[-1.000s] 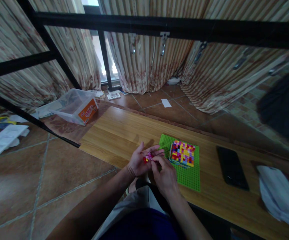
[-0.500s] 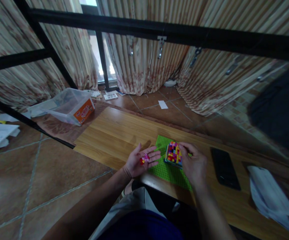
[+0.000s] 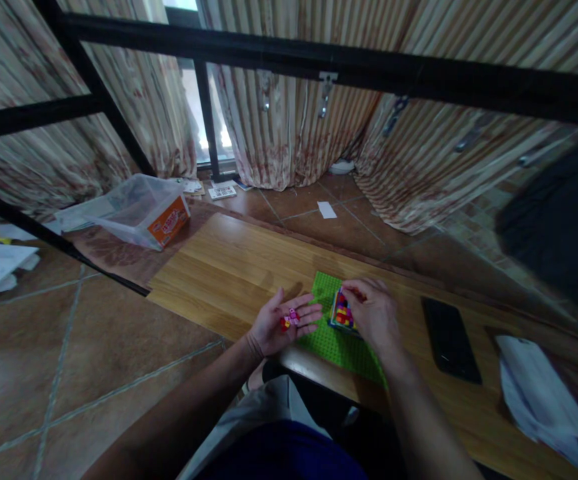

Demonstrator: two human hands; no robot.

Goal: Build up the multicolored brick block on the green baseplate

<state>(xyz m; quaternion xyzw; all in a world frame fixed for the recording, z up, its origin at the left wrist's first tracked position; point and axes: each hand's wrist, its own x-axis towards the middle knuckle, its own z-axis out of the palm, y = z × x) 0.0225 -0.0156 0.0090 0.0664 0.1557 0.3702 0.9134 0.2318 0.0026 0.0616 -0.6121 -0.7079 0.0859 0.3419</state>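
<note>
My left hand point(image 3: 281, 325) lies palm up beside the green baseplate point(image 3: 326, 283), its fingers stretched and spread. Several small pink, red and yellow toy bricks point(image 3: 291, 319) rest loose on the palm and finger bases. On the baseplate stands a low block built of multicoloured toy bricks point(image 3: 343, 315), mostly red, yellow, orange and purple on top. My right hand point(image 3: 376, 313) bends over the far right part of this block with thumb and fingertips pinched together at its top. Whatever is between those fingertips is hidden, and the hand covers the block's right side.
The wooden bench point(image 3: 239, 260) carries a black phone point(image 3: 451, 339) and a white packet point(image 3: 543, 387) on the right. A clear plastic bin point(image 3: 139, 207) with an orange label stands beyond its left end. Black metal bars point(image 3: 289, 50) cross in front of the curtains point(image 3: 279, 133).
My right hand has moved slightly left and away from me across the top of the brick block, covering more of it. The left hand stays still with the bricks on its palm.
</note>
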